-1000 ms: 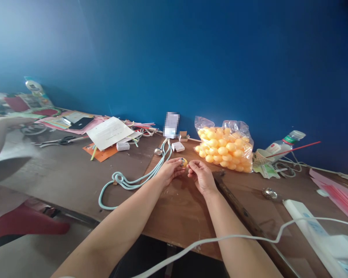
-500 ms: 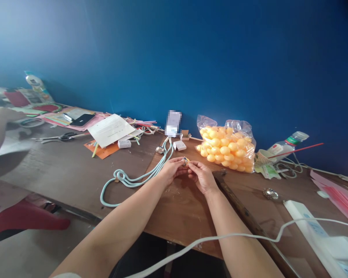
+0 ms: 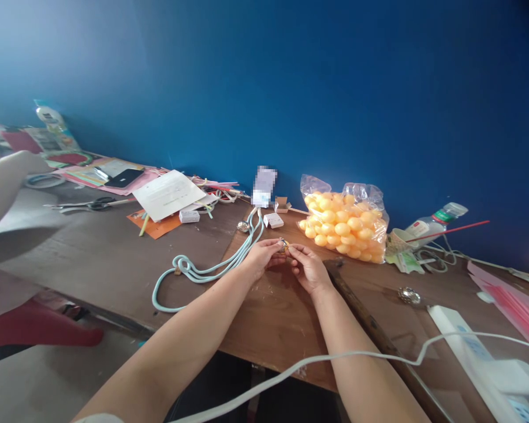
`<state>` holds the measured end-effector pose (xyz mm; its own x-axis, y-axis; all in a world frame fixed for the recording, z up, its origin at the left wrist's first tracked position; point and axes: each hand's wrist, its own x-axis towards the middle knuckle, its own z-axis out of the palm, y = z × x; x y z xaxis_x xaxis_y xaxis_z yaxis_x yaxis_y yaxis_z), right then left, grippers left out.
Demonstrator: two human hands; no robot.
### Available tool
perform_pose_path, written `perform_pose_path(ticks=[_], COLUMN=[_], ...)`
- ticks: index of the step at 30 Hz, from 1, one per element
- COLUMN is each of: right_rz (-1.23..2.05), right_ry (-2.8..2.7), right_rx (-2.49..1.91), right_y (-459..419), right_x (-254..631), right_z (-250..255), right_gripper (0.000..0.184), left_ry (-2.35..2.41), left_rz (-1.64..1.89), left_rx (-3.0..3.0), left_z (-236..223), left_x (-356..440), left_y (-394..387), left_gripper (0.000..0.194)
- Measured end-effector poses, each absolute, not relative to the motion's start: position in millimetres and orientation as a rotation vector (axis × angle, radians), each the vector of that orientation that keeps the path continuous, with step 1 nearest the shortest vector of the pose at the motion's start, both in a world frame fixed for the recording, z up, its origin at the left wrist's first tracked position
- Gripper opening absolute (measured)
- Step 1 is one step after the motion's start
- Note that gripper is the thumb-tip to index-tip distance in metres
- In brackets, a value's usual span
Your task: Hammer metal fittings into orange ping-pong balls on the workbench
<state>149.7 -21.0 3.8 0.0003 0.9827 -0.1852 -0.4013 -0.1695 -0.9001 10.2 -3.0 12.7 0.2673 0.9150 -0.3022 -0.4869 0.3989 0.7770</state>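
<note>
Over the wooden tabletop, my left hand (image 3: 263,257) pinches a small shiny piece (image 3: 284,245), silvery with some orange; its exact kind is too small to make out. My right hand (image 3: 309,269) is closed, thumb and fingertips at the right edge of that same piece. Light blue cords (image 3: 220,271) lie looped left of my hands, running up to a blurred-out upright device (image 3: 263,185). A patterned silver ball-like thing (image 3: 243,227) rests beside the cords. Behind my right hand stands a clear bag of orange balls (image 3: 341,226).
A white cable (image 3: 308,359) crosses above my forearms. At right are a power strip (image 3: 461,335), another silver piece (image 3: 409,295) and a tilted bottle (image 3: 436,222). Scissors (image 3: 94,204), papers (image 3: 167,195) and a phone (image 3: 124,178) lie left, near another person's arm (image 3: 9,182).
My hands stay together on the small piece, with slight finger movement and a little more of it showing. At far left, the other person's arm has shifted and risen slightly.
</note>
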Motion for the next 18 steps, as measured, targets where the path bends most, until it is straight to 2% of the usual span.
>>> perform_pose_path(ticks=[18], right_rz=[1.536], right_ry=[-0.739], right_rx=[-0.988], right_y=[-18.6], right_x=[151.7], right_z=[1.2], right_gripper=[0.029], left_ry=[0.868], left_rz=[1.022], left_rx=[0.666], left_z=[12.6], left_x=[10.3], left_y=[-3.2], left_gripper=[0.014])
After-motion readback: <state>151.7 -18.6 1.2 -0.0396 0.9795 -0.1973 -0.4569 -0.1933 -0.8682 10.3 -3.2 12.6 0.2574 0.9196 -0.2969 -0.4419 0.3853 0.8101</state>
